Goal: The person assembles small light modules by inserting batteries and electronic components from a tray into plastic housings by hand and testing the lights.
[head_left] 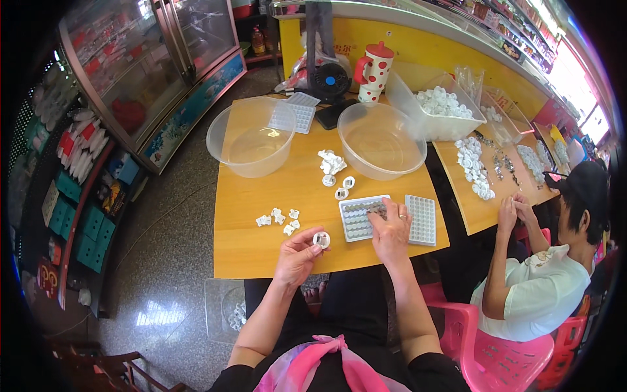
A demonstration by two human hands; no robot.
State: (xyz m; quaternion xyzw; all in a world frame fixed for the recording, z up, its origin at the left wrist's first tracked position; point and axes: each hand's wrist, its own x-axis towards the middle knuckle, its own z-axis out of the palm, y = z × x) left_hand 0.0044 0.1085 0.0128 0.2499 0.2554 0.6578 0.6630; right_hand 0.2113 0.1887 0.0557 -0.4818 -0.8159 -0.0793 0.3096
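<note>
My left hand (295, 260) pinches a round white plastic part (321, 240) with a dark insert, just above the table's front edge. My right hand (392, 234) reaches over a white tray (358, 239) filled with rows of small round pieces. Its fingertips are bent down onto the dark pieces there; whatever is between them is too small to make out. Against that tray's right side lies a second pale tray (421, 243) with rows of round pockets. Two round white parts (342, 193) rest behind the trays. Small white plastic pieces (289, 223) are scattered left of my hands.
Two clear plastic basins (251, 166) (382, 171) stand farther back, with a white pile (331, 162) between them. Behind are a fan (330, 81), a phone (336, 114) and a dotted cup (374, 75). At right, a co-worker (532, 281) sits by a table with white parts (471, 166).
</note>
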